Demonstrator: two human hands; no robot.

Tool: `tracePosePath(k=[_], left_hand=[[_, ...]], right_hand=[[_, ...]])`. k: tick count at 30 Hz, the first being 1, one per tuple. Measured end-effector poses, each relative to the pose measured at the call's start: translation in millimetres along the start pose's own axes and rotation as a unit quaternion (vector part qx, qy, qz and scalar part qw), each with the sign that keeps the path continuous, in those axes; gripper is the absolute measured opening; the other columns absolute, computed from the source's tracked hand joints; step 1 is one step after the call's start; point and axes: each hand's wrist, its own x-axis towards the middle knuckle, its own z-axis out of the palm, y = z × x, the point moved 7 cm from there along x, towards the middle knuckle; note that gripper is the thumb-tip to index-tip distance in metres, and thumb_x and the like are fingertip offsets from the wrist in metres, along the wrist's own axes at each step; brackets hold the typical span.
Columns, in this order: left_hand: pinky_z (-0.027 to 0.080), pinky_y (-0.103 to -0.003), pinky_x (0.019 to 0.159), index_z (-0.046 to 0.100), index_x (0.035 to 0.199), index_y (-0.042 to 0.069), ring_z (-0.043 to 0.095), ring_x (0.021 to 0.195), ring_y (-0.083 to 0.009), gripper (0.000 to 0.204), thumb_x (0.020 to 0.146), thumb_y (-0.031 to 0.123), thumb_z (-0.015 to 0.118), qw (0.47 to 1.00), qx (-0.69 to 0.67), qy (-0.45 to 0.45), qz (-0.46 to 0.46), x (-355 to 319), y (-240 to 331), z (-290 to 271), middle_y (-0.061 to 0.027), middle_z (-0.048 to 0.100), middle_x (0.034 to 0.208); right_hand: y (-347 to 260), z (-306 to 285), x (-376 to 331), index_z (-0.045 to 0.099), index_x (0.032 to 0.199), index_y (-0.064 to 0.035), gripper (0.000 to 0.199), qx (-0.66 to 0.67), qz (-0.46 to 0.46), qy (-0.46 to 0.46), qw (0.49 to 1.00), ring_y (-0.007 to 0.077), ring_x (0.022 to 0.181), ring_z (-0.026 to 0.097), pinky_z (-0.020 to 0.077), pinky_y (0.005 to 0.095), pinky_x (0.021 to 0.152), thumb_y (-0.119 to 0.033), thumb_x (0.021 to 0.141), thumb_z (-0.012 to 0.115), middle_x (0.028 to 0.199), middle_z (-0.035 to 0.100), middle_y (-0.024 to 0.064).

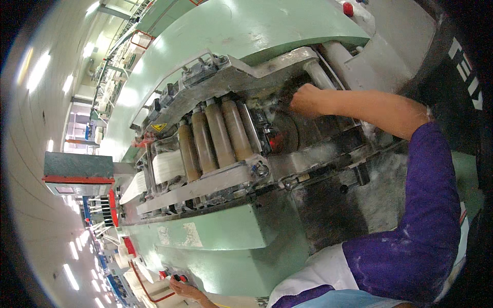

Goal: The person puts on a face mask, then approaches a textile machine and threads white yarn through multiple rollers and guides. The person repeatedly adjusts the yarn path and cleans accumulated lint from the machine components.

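Note:
My right hand (306, 100) reaches into the open top of a green machine, over its dark inner cavity. The fingers are curled into a fist; what they hold, if anything, is hidden. Beside it, to the left, lies a row of several brownish rollers (221, 131) in a grey metal frame. White fibre sliver (168, 166) lies at the rollers' left end. Low at the bottom edge my left hand (188, 291) is at the red and black push buttons (178, 277) on the machine's front, fingers stretched toward them.
A raised green curved cover (257, 25) stands above the rollers. Left of the frame juts a grey-green box (78, 167) with a red edge. The green front panel (205, 231) runs below. A red knob (348, 9) sits at the top right.

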Motion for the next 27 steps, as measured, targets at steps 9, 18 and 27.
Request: tracePosePath(k=[9,18,27], left_hand=[[0.047,-0.042,0.084,0.058,0.108,-0.002,0.056,0.102,-0.0321,0.038,0.099,0.028,0.036,0.984,0.149,-0.015,0.100,5,4,8,-0.0182,0.056,0.112],[0.048,-0.045,0.065,0.053,0.104,-0.003,0.057,0.077,-0.0370,0.024,0.094,0.019,0.048,0.999,0.022,-0.027,0.029,-6,53,-17,-0.0210,0.060,0.090],[0.047,-0.039,0.061,0.058,0.103,0.001,0.057,0.075,-0.0272,0.026,0.093,0.025,0.052,0.952,-0.258,0.028,-0.165,-12,-16,3,-0.0163,0.060,0.092]], right_hand=[[-13,22,48,0.065,0.086,-0.0015,0.020,0.154,0.032,0.062,0.986,0.0369,0.082,0.065,0.0525,0.0482,0.070,-0.014,0.071,0.059,0.085,0.066,0.0210],[4,4,33,0.067,0.079,-0.0037,0.016,0.014,0.050,-0.002,0.999,0.0347,0.082,0.065,0.0536,0.0448,0.068,-0.016,0.069,0.066,0.084,0.066,0.0189],[15,-21,31,0.066,0.081,-0.0037,0.013,0.128,0.079,0.194,0.969,0.0351,0.083,0.065,0.0525,0.0465,0.068,-0.010,0.074,0.058,0.085,0.066,0.0191]])
